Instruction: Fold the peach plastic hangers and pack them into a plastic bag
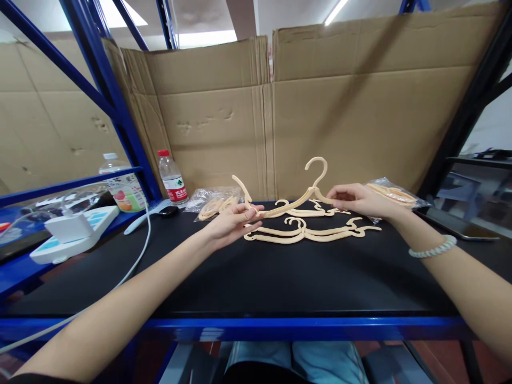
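Observation:
Both my hands hold one cream plastic hanger (pixel 294 202) raised just above the black table (pixel 280 277). My left hand (pixel 230 224) pinches its left arm, fingers closed. My right hand (pixel 358 200) grips its right arm near the hook, fingers closed too. Under the raised hanger, a few more cream hangers (pixel 312 230) lie flat on the table. A beaded bracelet (pixel 434 248) circles my right wrist.
Clear bags of cream parts lie at the back left (pixel 214 202) and back right (pixel 396 193). A water bottle (pixel 172 178) stands by the blue post. A white device (pixel 72 232) with a cable sits far left. Cardboard walls (pixel 320 106) close the back.

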A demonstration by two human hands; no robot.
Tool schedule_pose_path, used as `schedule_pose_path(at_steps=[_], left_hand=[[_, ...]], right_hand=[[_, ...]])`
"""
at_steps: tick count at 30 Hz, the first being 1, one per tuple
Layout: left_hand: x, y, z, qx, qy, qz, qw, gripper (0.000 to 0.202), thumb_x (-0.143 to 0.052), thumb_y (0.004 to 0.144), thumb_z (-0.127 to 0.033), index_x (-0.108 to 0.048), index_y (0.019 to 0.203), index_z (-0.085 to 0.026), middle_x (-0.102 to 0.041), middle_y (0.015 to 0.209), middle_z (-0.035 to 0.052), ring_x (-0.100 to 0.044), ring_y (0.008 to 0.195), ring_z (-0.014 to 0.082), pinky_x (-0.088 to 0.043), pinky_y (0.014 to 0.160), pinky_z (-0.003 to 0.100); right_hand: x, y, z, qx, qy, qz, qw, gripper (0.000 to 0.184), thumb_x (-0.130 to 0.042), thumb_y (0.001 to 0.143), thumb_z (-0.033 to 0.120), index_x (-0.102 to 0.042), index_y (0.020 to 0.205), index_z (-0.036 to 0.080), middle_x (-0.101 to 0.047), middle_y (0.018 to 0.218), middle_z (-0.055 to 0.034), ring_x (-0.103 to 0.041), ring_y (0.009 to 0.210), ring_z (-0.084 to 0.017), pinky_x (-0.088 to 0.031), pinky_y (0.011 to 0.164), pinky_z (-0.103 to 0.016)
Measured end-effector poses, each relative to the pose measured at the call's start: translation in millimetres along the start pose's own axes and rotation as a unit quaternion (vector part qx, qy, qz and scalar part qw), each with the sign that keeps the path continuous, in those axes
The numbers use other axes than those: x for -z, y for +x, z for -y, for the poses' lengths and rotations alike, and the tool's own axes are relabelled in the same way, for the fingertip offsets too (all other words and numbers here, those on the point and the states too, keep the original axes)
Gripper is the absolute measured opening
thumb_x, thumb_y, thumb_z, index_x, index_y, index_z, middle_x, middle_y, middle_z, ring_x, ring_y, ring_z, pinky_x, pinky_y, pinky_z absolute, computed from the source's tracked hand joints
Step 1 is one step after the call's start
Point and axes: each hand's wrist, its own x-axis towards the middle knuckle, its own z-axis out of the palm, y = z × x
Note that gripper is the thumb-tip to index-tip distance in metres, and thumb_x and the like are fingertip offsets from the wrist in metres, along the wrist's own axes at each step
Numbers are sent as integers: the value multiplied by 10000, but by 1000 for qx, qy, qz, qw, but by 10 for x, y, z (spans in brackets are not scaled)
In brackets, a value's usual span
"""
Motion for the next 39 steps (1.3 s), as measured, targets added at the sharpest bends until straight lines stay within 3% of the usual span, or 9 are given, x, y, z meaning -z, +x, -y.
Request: schedule_pose_path(at_steps=[3, 6, 10, 16, 22, 33, 39], left_hand=[[-49, -37, 45, 43, -37, 75, 996, 221, -786, 698, -193, -583, 765, -136, -636, 1082, 68, -626, 1060, 260, -420, 991, 433], [-82, -35, 83, 48, -49, 88, 994, 221, -764, 724, -178, -550, 765, -139, -648, 874, 41, -650, 1022, 263, -431, 986, 414], [-87, -15, 93, 44, -64, 71, 994, 179, -719, 753, -125, -540, 751, -132, -640, 828, 33, -679, 942, 230, -484, 937, 359], [-125, -26, 86, 50, -53, 42, 996, 132, -616, 791, -46, -550, 697, -112, -646, 1040, 82, -696, 795, 153, -557, 746, 219], [-196, -36, 110, 32, -42, -1, 999, 197, -530, 792, 21, -533, 639, -102, -658, 949, 101, -667, 660, 100, -547, 645, 153], [-147, 42, 207, -34, -47, -52, 997, 234, -561, 698, 68, -461, 639, -135, -636, 805, 69, -552, 543, 60, -484, 530, 156], [-158, 45, 232, -63, -56, -118, 989, 259, -532, 642, 119, -471, 659, -132, -632, 800, 62, -514, 522, 41, -446, 499, 131]], right_hand=[[-15, 5, -1, 13, 10, 12, 1000, 333, -563, 806, 501, -591, 883, 179, -608, 768, -29, -546, 698, -150, -420, 639, -275], [-22, 12, -26, 14, 13, 16, 1000, 322, -561, 807, 497, -591, 900, 191, -623, 806, -35, -562, 725, -161, -430, 657, -283], [-31, 16, -33, 13, 4, 14, 1000, 313, -555, 806, 496, -589, 893, 197, -621, 788, -30, -559, 709, -158, -427, 648, -283], [-61, 16, 5, 12, -11, 11, 1000, 326, -560, 786, 508, -586, 872, 195, -617, 749, -26, -562, 704, -165, -427, 650, -294], [-87, 16, -9, 21, -10, 9, 1000, 315, -552, 806, 504, -593, 886, 203, -624, 775, -27, -567, 728, -168, -430, 671, -294], [-148, 13, 72, 37, -10, -2, 999, 292, -564, 798, 491, -589, 843, 203, -606, 767, -28, -551, 713, -166, -435, 662, -293], [-235, 24, 120, 70, -18, -48, 996, 271, -565, 783, 459, -598, 836, 195, -636, 799, -44, -579, 748, -183, -451, 694, -313]])
